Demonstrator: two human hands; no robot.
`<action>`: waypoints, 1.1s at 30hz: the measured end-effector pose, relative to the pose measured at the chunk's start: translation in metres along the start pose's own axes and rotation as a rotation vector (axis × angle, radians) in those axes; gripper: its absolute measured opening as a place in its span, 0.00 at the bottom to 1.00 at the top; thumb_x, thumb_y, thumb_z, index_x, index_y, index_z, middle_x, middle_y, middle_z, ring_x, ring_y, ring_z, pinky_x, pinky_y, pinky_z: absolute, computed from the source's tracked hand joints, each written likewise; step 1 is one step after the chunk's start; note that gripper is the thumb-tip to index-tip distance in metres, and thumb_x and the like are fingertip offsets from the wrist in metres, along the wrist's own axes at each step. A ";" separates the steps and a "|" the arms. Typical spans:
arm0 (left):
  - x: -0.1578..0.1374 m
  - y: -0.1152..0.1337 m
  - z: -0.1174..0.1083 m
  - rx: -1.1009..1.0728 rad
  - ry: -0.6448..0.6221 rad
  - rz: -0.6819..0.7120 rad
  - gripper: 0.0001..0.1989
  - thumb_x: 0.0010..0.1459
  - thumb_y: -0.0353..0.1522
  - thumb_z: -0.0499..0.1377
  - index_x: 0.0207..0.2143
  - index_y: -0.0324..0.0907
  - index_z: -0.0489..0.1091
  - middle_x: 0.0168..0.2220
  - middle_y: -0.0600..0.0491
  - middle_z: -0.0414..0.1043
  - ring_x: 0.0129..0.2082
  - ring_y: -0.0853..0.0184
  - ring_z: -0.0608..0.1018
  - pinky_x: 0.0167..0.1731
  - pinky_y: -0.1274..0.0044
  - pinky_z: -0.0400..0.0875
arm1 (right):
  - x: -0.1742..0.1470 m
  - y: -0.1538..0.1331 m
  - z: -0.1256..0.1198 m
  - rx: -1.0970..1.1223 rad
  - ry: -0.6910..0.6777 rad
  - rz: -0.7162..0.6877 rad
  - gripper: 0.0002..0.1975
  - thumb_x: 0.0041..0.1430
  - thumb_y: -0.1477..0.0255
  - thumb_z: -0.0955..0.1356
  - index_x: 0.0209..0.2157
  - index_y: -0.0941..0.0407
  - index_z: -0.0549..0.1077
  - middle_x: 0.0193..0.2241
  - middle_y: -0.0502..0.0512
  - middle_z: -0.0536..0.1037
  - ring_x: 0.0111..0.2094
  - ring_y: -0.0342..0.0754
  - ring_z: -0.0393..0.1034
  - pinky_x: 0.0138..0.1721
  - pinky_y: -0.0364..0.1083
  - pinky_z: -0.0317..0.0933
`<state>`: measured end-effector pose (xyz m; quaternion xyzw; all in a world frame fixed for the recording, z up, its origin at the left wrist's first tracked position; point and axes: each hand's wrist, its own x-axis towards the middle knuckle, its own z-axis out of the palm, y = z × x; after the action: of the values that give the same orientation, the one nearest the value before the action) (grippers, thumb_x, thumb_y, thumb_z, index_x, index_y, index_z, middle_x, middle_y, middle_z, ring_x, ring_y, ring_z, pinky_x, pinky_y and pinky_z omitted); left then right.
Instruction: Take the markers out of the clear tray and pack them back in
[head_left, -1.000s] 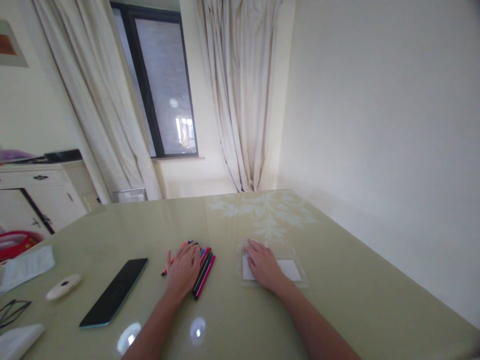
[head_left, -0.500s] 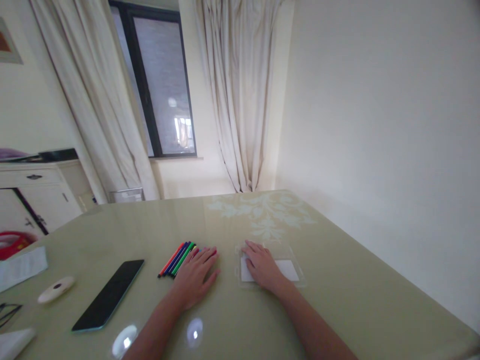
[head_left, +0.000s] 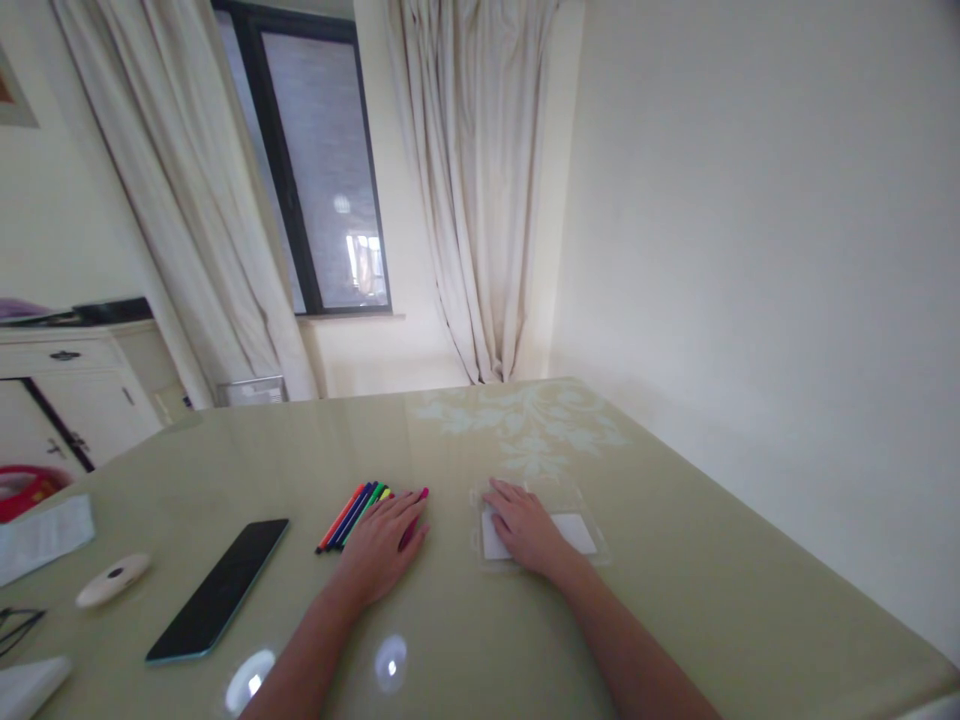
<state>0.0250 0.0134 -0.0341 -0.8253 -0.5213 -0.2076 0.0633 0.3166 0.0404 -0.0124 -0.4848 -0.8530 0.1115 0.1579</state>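
1. Left hand [head_left: 385, 545]: palm down over row of pens [head_left: 352, 516] — grip splayed, hold on any pen unclear.
2. Right hand [head_left: 525, 527]: flat on clear case [head_left: 562, 497] — grip spread, clasping nothing.
3. Pens on surface [head_left: 675, 600], left of case; phone [head_left: 221, 590] farther left.

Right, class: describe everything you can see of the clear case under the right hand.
The clear case looks like see-through plastic, roughly rectangular, with small tabs along its left edge. It lies flat on the table, right of the markers. The right hand rests over its left part, hiding some of it. A white rectangle shows across its nearer half; whether inside or beneath is unclear.
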 end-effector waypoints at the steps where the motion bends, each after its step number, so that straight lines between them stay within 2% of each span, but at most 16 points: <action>1: 0.001 0.000 0.000 -0.001 0.002 -0.019 0.21 0.68 0.42 0.53 0.60 0.47 0.71 0.61 0.49 0.72 0.61 0.58 0.74 0.63 0.61 0.65 | 0.000 0.001 -0.001 0.001 0.002 -0.002 0.23 0.67 0.73 0.60 0.62 0.56 0.70 0.68 0.61 0.63 0.67 0.54 0.58 0.66 0.55 0.50; 8: -0.001 -0.003 0.001 -0.015 0.020 -0.110 0.19 0.67 0.39 0.54 0.56 0.47 0.75 0.60 0.49 0.74 0.62 0.59 0.74 0.63 0.62 0.65 | 0.003 0.014 -0.009 0.028 -0.012 -0.016 0.22 0.65 0.74 0.63 0.58 0.55 0.74 0.66 0.60 0.66 0.66 0.52 0.60 0.66 0.51 0.51; 13: -0.003 0.000 0.001 -0.006 0.056 -0.137 0.18 0.66 0.39 0.55 0.54 0.46 0.75 0.59 0.48 0.75 0.61 0.57 0.74 0.62 0.62 0.65 | 0.003 0.025 -0.021 -0.032 0.015 0.057 0.19 0.63 0.78 0.62 0.51 0.55 0.78 0.62 0.60 0.71 0.62 0.52 0.65 0.63 0.51 0.55; 17: -0.005 0.005 -0.001 0.042 0.108 -0.206 0.16 0.65 0.39 0.57 0.51 0.43 0.74 0.57 0.44 0.76 0.59 0.52 0.74 0.60 0.59 0.66 | 0.008 0.022 -0.029 -0.105 0.033 0.157 0.15 0.59 0.79 0.64 0.42 0.55 0.80 0.51 0.60 0.79 0.53 0.53 0.72 0.54 0.49 0.62; 19: -0.006 0.006 -0.001 0.056 0.100 -0.210 0.15 0.65 0.39 0.56 0.49 0.43 0.74 0.55 0.44 0.76 0.58 0.52 0.75 0.59 0.58 0.67 | 0.012 0.019 -0.028 -0.116 0.062 0.207 0.14 0.60 0.79 0.63 0.42 0.57 0.79 0.46 0.61 0.80 0.49 0.54 0.73 0.50 0.49 0.63; 22: -0.009 0.005 0.001 0.041 0.098 -0.193 0.13 0.66 0.39 0.55 0.49 0.45 0.73 0.54 0.46 0.77 0.56 0.53 0.76 0.57 0.59 0.69 | 0.018 0.019 -0.023 -0.083 0.159 0.257 0.18 0.61 0.80 0.60 0.45 0.56 0.78 0.46 0.60 0.80 0.50 0.52 0.72 0.51 0.47 0.62; 25: -0.011 0.003 0.005 0.013 0.123 -0.169 0.15 0.67 0.38 0.53 0.51 0.45 0.73 0.54 0.46 0.77 0.57 0.54 0.75 0.59 0.60 0.68 | 0.017 0.021 -0.020 0.007 0.287 0.263 0.19 0.61 0.81 0.59 0.45 0.54 0.77 0.46 0.58 0.79 0.50 0.50 0.71 0.53 0.46 0.60; 29: -0.013 0.003 0.008 0.001 0.158 -0.184 0.15 0.65 0.36 0.54 0.50 0.45 0.73 0.55 0.46 0.76 0.57 0.53 0.75 0.59 0.60 0.68 | 0.009 0.015 -0.018 0.061 0.318 0.232 0.13 0.66 0.75 0.61 0.43 0.55 0.77 0.43 0.59 0.79 0.48 0.51 0.71 0.51 0.46 0.61; 31: -0.013 0.003 0.008 -0.009 0.164 -0.194 0.13 0.65 0.37 0.55 0.48 0.46 0.74 0.55 0.47 0.75 0.57 0.52 0.75 0.59 0.59 0.68 | 0.007 0.008 -0.015 0.044 0.273 0.203 0.10 0.65 0.70 0.65 0.44 0.55 0.76 0.44 0.59 0.78 0.48 0.53 0.71 0.51 0.47 0.61; 33: -0.013 0.004 0.008 -0.030 0.158 -0.200 0.11 0.65 0.37 0.55 0.45 0.47 0.74 0.55 0.47 0.75 0.57 0.53 0.74 0.59 0.58 0.67 | 0.006 0.002 -0.011 -0.005 0.209 0.183 0.10 0.63 0.68 0.68 0.45 0.55 0.75 0.46 0.59 0.78 0.49 0.54 0.71 0.50 0.48 0.61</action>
<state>0.0259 0.0027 -0.0461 -0.7511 -0.5914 -0.2848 0.0708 0.3195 0.0469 -0.0018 -0.5699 -0.7844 0.0723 0.2340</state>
